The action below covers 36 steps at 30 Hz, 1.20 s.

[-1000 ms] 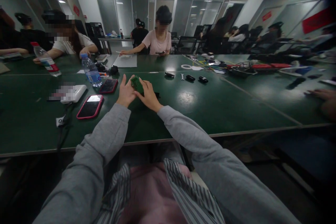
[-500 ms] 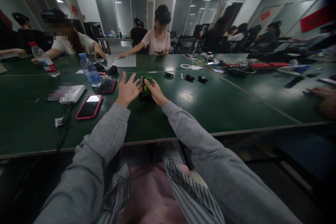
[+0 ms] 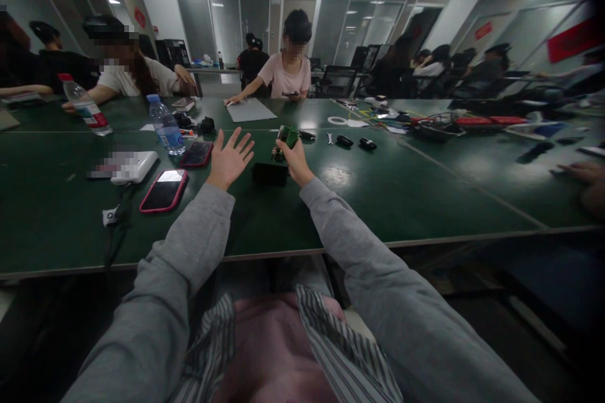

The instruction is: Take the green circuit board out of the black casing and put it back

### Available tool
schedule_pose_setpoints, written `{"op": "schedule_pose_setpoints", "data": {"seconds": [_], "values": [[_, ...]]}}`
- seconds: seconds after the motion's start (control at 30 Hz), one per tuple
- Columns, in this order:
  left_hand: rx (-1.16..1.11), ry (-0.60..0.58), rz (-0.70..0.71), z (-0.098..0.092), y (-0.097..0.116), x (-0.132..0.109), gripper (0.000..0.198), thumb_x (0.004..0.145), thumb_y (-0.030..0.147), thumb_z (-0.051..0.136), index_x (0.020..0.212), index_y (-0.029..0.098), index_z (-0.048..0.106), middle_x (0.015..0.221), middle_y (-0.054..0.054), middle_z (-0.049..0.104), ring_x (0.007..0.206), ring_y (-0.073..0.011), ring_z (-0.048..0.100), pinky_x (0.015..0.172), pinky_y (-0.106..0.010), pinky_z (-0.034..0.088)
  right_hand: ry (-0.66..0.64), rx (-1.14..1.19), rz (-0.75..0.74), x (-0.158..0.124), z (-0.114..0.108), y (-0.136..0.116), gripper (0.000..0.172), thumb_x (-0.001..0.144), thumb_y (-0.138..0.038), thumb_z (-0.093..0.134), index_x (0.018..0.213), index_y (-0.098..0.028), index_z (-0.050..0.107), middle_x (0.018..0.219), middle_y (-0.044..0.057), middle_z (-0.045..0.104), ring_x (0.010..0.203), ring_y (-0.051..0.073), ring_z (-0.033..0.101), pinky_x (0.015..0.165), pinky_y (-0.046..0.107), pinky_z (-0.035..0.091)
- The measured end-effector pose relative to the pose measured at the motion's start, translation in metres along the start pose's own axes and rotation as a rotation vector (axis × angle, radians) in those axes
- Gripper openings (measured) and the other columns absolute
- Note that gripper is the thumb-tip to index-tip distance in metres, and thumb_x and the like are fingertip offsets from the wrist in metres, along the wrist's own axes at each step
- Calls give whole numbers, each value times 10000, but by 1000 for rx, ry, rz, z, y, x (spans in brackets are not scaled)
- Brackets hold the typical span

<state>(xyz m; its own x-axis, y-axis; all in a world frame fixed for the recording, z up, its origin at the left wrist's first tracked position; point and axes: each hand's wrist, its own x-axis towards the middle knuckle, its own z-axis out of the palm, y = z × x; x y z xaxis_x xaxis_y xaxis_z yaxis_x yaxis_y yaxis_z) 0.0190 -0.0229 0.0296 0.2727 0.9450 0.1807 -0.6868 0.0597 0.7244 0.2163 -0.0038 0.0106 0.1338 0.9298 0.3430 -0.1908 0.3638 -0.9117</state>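
My right hand grips a green circuit board, thumb across its near side, and holds it tilted above the table. Below and a little left of the board lies a black box-like piece, its details too dark to make out. With fingers spread and palm showing, my left hand holds nothing. It hovers left of the black piece, beside a dark phone with a red edge.
On the green table, a pink-edged phone, a white device and a blue-capped bottle stand left. Small black objects and a wrench lie right. Cables fill the back right. Co-workers sit opposite.
My right hand has moved right and lifted the circuit board away from the black piece, which now shows on the table. Across the table, a co-worker's grey sheet has shifted right.
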Motion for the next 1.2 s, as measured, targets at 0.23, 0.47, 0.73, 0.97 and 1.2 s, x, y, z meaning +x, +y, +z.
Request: {"op": "schedule_pose_setpoints", "data": {"seconds": [0.23, 0.47, 0.73, 0.97, 1.2], "values": [[-14, 223, -27, -38, -8, 9, 541, 887, 589, 550, 1343, 297, 546, 1258, -61, 663, 1249, -234, 574, 996, -346, 448, -204, -349, -136, 5, -13, 1, 783, 726, -517, 734, 1348, -253, 338, 1118, 58, 602, 936, 199, 644, 872, 430, 566], [-17, 237, -45, -47, -12, 12, 533, 882, 559, 588, 1341, 292, 543, 1234, -61, 665, 1189, -226, 612, 931, -336, 483, -505, -794, -351, -2, -15, -14, 688, 769, -280, 732, 1405, -156, 502, 1339, 114, 605, 1234, 270, 591, 1118, 448, 427], [12, 219, -73, -47, -17, 13, 501, 885, 540, 596, 1325, 305, 554, 1248, -64, 655, 1188, -227, 614, 990, -357, 451, -670, -921, -303, 2, -46, -21, 808, 784, -212, 741, 1528, -217, 426, 1458, 83, 535, 1350, 257, 526, 1181, 450, 374], [78, 195, -100, -51, -23, 14, 544, 871, 557, 597, 1361, 335, 519, 1272, -59, 641, 1220, -238, 594, 1044, -390, 417, -625, -1134, -256, 9, -138, -40, 783, 817, -308, 737, 1527, -187, 429, 1443, 105, 547, 1301, 286, 563, 1142, 462, 411], [98, 215, -119, -45, -22, 9, 522, 878, 537, 595, 1353, 333, 526, 1286, -57, 635, 1230, -241, 585, 1040, -389, 417, -220, -1623, -51, 25, -307, -70, 720, 858, -307, 729, 1498, -106, 469, 1322, 233, 608, 1129, 285, 626, 953, 384, 442]]}}
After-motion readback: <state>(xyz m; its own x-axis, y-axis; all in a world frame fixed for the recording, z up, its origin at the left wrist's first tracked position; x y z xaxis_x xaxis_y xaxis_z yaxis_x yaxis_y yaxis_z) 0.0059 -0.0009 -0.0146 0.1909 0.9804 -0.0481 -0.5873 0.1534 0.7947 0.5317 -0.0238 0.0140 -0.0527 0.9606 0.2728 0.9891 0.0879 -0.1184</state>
